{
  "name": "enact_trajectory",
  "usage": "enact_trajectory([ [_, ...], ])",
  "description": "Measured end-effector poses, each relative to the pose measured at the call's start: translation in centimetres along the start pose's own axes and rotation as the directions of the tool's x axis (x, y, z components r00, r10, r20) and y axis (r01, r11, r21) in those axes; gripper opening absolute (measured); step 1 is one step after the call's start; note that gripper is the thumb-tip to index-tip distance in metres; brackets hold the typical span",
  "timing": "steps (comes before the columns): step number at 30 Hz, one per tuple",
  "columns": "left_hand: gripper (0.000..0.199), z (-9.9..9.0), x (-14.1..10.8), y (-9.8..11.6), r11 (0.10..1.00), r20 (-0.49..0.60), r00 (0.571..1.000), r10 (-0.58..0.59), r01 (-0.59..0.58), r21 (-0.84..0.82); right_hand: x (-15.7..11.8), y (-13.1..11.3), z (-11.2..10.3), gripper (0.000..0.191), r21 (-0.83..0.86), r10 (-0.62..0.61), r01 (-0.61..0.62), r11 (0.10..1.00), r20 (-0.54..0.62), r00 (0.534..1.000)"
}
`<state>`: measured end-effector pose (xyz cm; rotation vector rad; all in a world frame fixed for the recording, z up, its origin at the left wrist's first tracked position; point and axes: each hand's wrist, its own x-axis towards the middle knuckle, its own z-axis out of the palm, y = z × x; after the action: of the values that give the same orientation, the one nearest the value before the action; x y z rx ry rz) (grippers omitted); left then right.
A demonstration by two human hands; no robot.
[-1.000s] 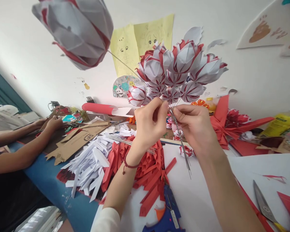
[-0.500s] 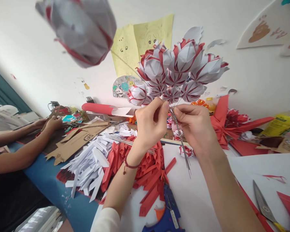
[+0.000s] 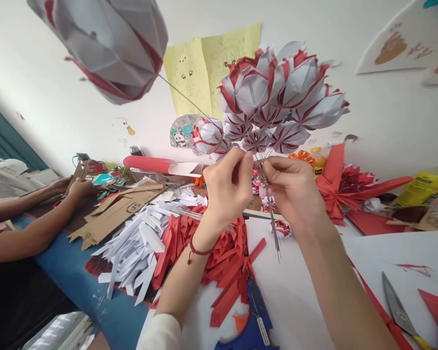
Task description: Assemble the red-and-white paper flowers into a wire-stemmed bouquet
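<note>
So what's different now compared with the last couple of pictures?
The clustered paper flowers have tipped, upper blooms higher and further right in the picture, while the lower ends of their wire stems swung left. The large single flower shifted left. Nothing was visibly grasped or released: the left hand and right hand are nearly unmoved; the scissors stayed put.

Gap over white paper point(image 3: 284, 296), hemmed by blue tool point(image 3: 253, 333) and right forearm point(image 3: 336, 277)
</note>
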<state>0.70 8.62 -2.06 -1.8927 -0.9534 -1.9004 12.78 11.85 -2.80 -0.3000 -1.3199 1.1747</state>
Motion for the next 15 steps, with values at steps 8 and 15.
enact_trajectory([
  [8, 0.033, 0.06, -0.07, -0.12, 1.0, 0.011, 1.0, -0.013, 0.012, 0.012, 0.14, 0.36, -0.08, 0.02, 0.047, 0.028, -0.028, 0.999, -0.004, 1.0],
  [15, 0.035, 0.04, 0.17, -0.78, 1.0, 0.062, 0.998, -0.023, 0.023, 0.001, 0.24, 0.79, -0.02, 0.021, 0.091, 0.071, -0.066, 0.994, -0.054, 0.996],
])
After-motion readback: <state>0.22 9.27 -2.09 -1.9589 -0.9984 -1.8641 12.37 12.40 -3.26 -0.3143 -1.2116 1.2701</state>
